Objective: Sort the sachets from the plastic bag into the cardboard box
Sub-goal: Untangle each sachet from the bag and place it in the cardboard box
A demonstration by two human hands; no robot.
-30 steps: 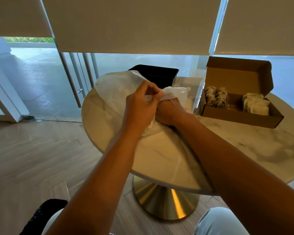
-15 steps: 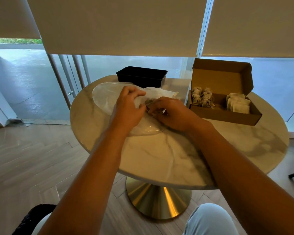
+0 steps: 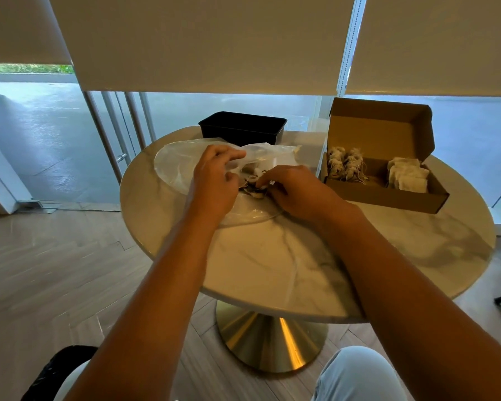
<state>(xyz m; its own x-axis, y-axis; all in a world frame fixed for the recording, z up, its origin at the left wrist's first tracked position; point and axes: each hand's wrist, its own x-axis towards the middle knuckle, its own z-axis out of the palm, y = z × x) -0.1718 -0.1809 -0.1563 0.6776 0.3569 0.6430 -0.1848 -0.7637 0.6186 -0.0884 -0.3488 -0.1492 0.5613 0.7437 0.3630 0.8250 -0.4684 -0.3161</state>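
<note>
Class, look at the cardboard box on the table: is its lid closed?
No. The cardboard box stands with its lid flap raised, so two groups of sachets show inside it.

The round table (image 3: 272,264) was white marble with grey veins on a shiny gold pedestal (image 3: 269,340). On it, the cardboard box (image 3: 388,195) was plain brown, the tub (image 3: 242,130) black, the plastic bag (image 3: 174,166) milky translucent, the sachets (image 3: 407,176) off-white.
</note>
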